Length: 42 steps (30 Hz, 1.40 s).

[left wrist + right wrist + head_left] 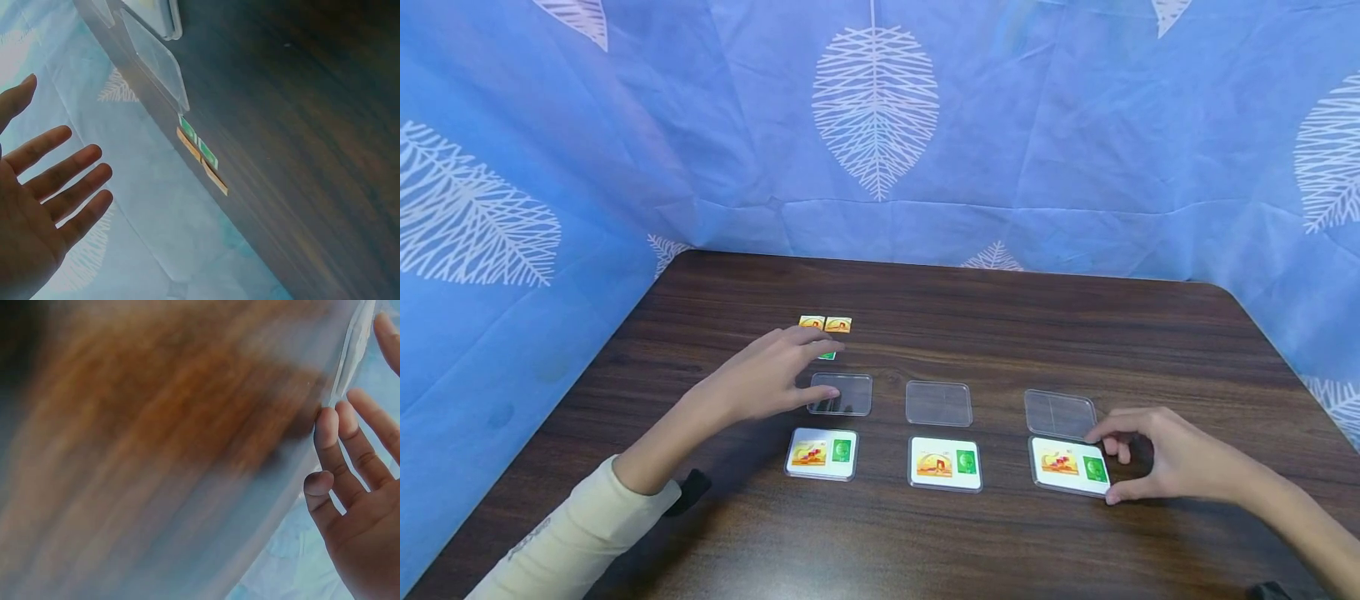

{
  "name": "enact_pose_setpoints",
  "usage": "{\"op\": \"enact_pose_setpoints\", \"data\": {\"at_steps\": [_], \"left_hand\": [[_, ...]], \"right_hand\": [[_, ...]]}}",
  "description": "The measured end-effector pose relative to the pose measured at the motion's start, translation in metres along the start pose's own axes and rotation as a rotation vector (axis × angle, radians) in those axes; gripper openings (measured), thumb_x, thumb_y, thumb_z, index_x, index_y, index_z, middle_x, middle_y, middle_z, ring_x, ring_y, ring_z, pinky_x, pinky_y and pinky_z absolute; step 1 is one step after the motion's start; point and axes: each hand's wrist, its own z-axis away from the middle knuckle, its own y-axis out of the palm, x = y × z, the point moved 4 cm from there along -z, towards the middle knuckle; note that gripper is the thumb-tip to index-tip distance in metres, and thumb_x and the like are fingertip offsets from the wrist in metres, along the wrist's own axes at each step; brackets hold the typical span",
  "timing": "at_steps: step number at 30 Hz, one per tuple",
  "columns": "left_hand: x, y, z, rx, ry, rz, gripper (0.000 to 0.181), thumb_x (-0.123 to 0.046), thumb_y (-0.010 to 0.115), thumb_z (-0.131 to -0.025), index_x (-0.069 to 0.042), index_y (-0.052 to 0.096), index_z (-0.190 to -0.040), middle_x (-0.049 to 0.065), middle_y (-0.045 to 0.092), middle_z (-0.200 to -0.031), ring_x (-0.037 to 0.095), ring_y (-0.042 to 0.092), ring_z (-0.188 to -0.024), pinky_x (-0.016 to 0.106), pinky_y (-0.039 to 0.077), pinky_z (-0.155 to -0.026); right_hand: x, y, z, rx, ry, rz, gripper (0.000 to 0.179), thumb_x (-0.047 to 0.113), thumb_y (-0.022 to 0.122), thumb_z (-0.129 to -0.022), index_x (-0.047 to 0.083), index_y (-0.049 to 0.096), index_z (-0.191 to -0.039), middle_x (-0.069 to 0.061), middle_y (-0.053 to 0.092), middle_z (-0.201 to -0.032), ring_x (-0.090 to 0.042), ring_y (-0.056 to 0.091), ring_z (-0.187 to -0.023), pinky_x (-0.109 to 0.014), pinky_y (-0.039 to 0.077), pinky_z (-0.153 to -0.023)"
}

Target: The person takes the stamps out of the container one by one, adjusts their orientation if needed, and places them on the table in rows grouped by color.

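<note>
My left hand [771,371] hovers with fingers spread over the left clear plastic lid [857,396] and holds nothing; the left wrist view shows its bare palm. Just beyond its fingers lie small orange stamps [838,325] and a partly covered green stamp [827,356]. At the right, my right hand [1176,462] holds the right end of a flat clear stamp case [1078,467], index fingertip at its far corner and thumb at its near corner. Inside that case, an orange stamp and a green one show on white. A clear lid [1056,412] lies directly behind it.
Two similar stamp cases, one in the middle [943,481] and one at left [822,471], stand in the same row. Behind the middle case is another clear lid [938,403]. The dark wooden table [1000,333] meets a blue leaf-print cloth [1037,125] at its back and sides.
</note>
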Motion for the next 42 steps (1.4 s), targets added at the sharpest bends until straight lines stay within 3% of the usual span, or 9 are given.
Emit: {"op": "enact_pose_setpoints", "data": {"at_steps": [10,19,24,31,42], "left_hand": [[-0.010,-0.002,-0.014,0.003,0.089,-0.001,0.060,-0.044,0.073,-0.097,-0.006,0.063,-0.141,0.016,0.062,-0.142,0.034,0.056,-0.134,0.052,0.044,-0.111],[-0.017,-0.004,-0.023,0.050,0.105,0.003,0.058,-0.043,0.071,-0.098,-0.008,0.061,-0.143,0.016,0.060,-0.144,0.034,0.052,-0.138,0.052,0.042,-0.113],[-0.020,-0.003,-0.024,0.052,0.122,-0.007,0.057,-0.042,0.071,-0.099,-0.008,0.061,-0.144,0.014,0.061,-0.143,0.032,0.055,-0.136,0.051,0.043,-0.113],[-0.022,-0.002,-0.025,0.061,0.131,-0.017,0.058,-0.042,0.071,-0.099,-0.009,0.060,-0.145,0.013,0.062,-0.141,0.030,0.056,-0.134,0.050,0.043,-0.112],[-0.026,-0.003,-0.028,0.066,0.145,-0.012,0.058,-0.042,0.071,-0.098,-0.009,0.060,-0.144,0.011,0.063,-0.138,0.028,0.058,-0.131,0.047,0.045,-0.111]], "right_hand": [[-0.001,0.004,-0.001,0.039,0.070,-0.001,0.055,0.032,0.099,-0.067,0.013,0.070,-0.110,0.018,0.048,-0.082,-0.002,0.044,-0.070,-0.024,0.031,-0.057],[-0.001,0.006,0.001,0.022,0.074,0.001,0.056,0.029,0.099,-0.067,0.012,0.070,-0.111,0.021,0.053,-0.083,0.000,0.042,-0.071,-0.024,0.031,-0.057],[-0.003,0.007,0.004,-0.005,0.090,-0.029,0.056,0.024,0.099,-0.067,0.013,0.070,-0.113,0.019,0.054,-0.084,-0.002,0.041,-0.067,-0.024,0.030,-0.053],[-0.006,0.011,0.013,-0.063,0.142,-0.059,0.057,0.015,0.099,-0.065,0.012,0.072,-0.115,0.012,0.069,-0.099,-0.004,0.046,-0.069,-0.024,0.034,-0.053],[-0.010,0.016,0.019,-0.103,0.210,-0.197,0.055,0.001,0.095,-0.066,0.006,0.074,-0.117,0.006,0.060,-0.086,-0.012,0.049,-0.073,-0.025,0.040,-0.058]]}}
